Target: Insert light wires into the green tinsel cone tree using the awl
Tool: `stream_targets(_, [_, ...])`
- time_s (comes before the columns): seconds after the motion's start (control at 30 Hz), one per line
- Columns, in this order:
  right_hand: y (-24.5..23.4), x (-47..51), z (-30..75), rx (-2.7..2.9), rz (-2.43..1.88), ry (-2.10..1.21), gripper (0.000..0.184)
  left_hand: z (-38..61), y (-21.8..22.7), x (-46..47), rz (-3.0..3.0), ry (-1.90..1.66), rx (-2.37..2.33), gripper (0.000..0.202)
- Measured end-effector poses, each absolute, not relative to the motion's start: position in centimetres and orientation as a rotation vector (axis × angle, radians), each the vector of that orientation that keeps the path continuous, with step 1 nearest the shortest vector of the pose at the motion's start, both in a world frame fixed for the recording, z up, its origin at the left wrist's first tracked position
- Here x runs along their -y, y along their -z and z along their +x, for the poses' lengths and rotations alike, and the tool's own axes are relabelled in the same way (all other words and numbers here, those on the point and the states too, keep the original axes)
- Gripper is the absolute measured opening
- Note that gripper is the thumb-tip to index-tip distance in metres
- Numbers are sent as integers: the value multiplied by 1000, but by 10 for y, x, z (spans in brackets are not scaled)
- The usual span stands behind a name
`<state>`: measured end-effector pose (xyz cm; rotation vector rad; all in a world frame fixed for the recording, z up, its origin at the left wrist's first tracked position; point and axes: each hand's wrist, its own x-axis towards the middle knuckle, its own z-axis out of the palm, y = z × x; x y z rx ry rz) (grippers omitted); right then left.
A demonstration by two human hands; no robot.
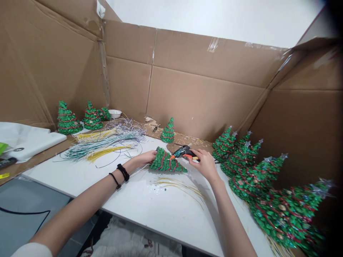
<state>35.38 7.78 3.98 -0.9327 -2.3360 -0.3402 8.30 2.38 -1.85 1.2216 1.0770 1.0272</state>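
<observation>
Tilted on its side above the white table [128,203] is a small green artificial Christmas tree [166,163] wound with red garland, its tip pointing right. My left hand [146,157] grips it at the base end, the fingertips partly hidden behind the tree. In my right hand [205,164] is a black and orange hot glue gun [183,152]. Its orange nozzle meets the tree's upper side; whether it touches I cannot tell. Thin yellow wires [184,187] and small glittering bits lie on the table just below the tree.
Bundles of green, white and yellow wires [102,144] spread at the left. Several decorated trees [284,210] line the right edge; more trees [66,119] and a white bowl [115,113] stand back left. One tree [168,131] stands behind my hands. Cardboard walls [203,82] enclose the table.
</observation>
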Motion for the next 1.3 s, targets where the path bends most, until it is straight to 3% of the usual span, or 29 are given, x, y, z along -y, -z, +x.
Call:
stream_targets(0.47, [-29,-87,352,2224,-883,165,38,81,25,-29,1200,-1027,-1048,17])
stream_targets(0.9, [-26,-91,353,2277,-861,116,42,82,20,-27,1225,-1009,-1051,7])
stream_targets(1.3, [-30,-88,353,2301,-900,122,37,81,20,-27,1226,-1009,-1110,12])
